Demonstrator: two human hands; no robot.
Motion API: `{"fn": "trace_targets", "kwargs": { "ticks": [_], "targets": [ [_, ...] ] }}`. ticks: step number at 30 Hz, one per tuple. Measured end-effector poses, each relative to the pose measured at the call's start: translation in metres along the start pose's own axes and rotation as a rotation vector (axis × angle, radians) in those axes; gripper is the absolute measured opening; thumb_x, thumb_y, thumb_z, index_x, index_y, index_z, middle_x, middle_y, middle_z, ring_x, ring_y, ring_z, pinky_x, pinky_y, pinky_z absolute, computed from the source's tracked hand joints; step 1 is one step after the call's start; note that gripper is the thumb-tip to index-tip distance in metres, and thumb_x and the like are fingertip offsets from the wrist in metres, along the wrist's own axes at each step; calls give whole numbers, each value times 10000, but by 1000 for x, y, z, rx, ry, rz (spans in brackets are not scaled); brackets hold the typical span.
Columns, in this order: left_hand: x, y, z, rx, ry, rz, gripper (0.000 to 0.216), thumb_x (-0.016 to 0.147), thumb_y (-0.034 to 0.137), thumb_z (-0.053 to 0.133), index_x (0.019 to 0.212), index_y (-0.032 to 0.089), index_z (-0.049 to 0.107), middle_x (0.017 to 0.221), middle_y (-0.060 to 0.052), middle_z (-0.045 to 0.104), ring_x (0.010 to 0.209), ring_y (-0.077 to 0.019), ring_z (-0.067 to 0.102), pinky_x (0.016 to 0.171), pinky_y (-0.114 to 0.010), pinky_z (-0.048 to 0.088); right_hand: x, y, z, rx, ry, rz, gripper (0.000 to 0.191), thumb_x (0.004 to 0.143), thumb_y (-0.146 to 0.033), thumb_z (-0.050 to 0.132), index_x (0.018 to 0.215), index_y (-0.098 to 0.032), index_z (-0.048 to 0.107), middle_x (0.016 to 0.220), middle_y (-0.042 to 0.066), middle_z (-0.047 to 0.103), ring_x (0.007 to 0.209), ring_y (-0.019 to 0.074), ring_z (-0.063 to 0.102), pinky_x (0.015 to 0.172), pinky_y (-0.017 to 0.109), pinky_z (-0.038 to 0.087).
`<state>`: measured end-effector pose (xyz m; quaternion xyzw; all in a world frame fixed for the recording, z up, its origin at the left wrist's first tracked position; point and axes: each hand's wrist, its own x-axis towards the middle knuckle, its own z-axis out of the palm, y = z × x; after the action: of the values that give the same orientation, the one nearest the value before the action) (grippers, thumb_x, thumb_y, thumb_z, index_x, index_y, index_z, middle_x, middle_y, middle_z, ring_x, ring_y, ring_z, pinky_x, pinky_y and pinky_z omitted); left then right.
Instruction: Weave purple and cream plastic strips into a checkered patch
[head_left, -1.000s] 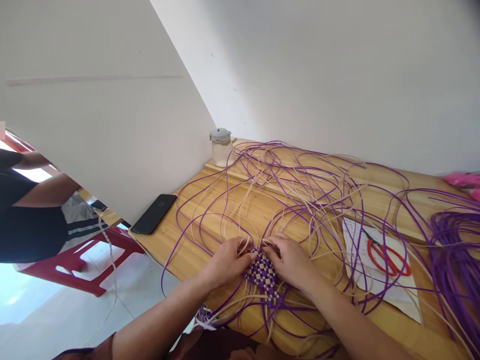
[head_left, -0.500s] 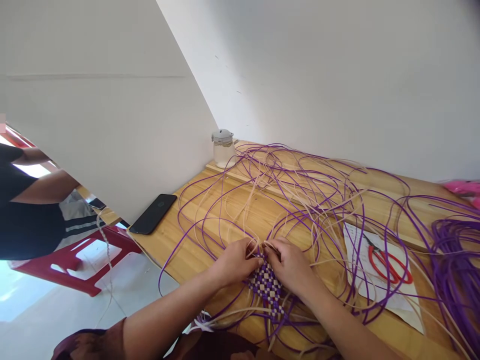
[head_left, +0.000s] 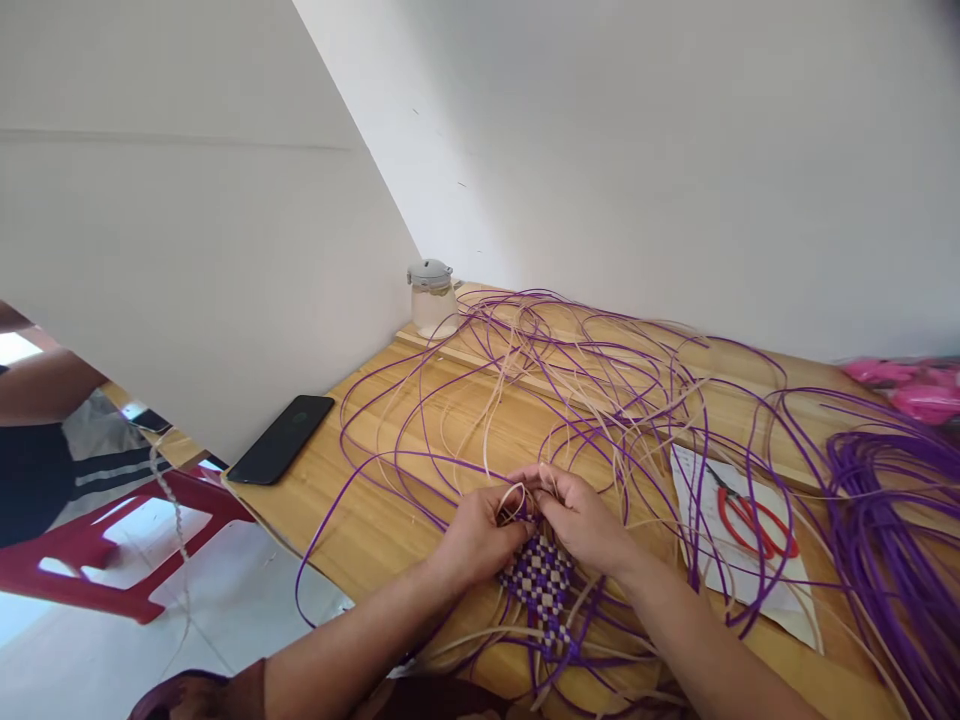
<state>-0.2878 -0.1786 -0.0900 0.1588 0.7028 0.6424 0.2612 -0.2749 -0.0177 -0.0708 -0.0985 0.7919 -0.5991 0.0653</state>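
A small checkered woven patch [head_left: 541, 582] of purple and cream strips lies on the wooden table [head_left: 375, 500] near its front edge. My left hand [head_left: 476, 535] presses on the patch's upper left corner, fingers curled round a cream strip that loops up between my hands. My right hand [head_left: 581, 520] sits at the patch's upper right, fingers pinched on strips at the same spot. Long purple and cream strips [head_left: 570, 390] fan out from the patch across the table.
A black phone [head_left: 281, 452] lies at the table's left edge. A lidded glass jar [head_left: 431, 298] stands at the back. Red-handled scissors [head_left: 746, 515] rest on white paper [head_left: 750, 580]. A purple strip bundle [head_left: 892, 520] and pink material [head_left: 911, 385] lie right. Another person [head_left: 37, 440] sits by a red stool [head_left: 112, 560] left.
Both hands have stayed at the patch's upper edge, fingers drawn closer together, and a cream strip now loops up between them. The camera view has shifted slightly.
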Motion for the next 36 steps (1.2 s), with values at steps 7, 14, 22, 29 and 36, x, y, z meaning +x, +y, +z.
{"fn": "trace_targets", "kwargs": {
  "ticks": [7,14,22,29,36],
  "targets": [
    [-1,-19,4,-105,69,30,102,777,248,606,809,154,579,644,46,537,396,-35,404,399,-168,330,19,-7,-14,-318,47,-95,327,823,-129,470,1036,-216,703,984,34,719,922,175,661,882,337,493],
    [0,-16,4,-164,113,40,166,767,271,650,838,161,548,593,64,499,374,-38,401,364,-162,322,22,-20,-38,-694,433,-410,338,853,-131,479,1104,-235,680,1156,74,619,1027,180,606,896,317,475],
    [2,-14,4,-220,63,39,161,790,283,628,823,170,519,594,68,493,337,-40,394,314,-159,316,12,-23,-20,-198,101,-170,309,954,-212,347,1127,-182,602,746,18,658,461,82,526,571,249,500],
    [4,-14,1,-231,87,23,174,778,278,647,785,163,516,546,68,502,343,-50,443,333,-149,320,4,-21,-21,-842,20,-273,433,882,-138,424,1290,-187,561,1064,98,660,923,189,641,799,299,509],
    [5,-10,0,-186,118,28,235,775,349,660,766,167,512,543,67,495,357,-54,435,344,-161,320,-17,-48,-7,-1207,23,2,471,830,-102,448,1283,-148,569,1087,130,673,976,263,635,822,360,496]
  ]
}}
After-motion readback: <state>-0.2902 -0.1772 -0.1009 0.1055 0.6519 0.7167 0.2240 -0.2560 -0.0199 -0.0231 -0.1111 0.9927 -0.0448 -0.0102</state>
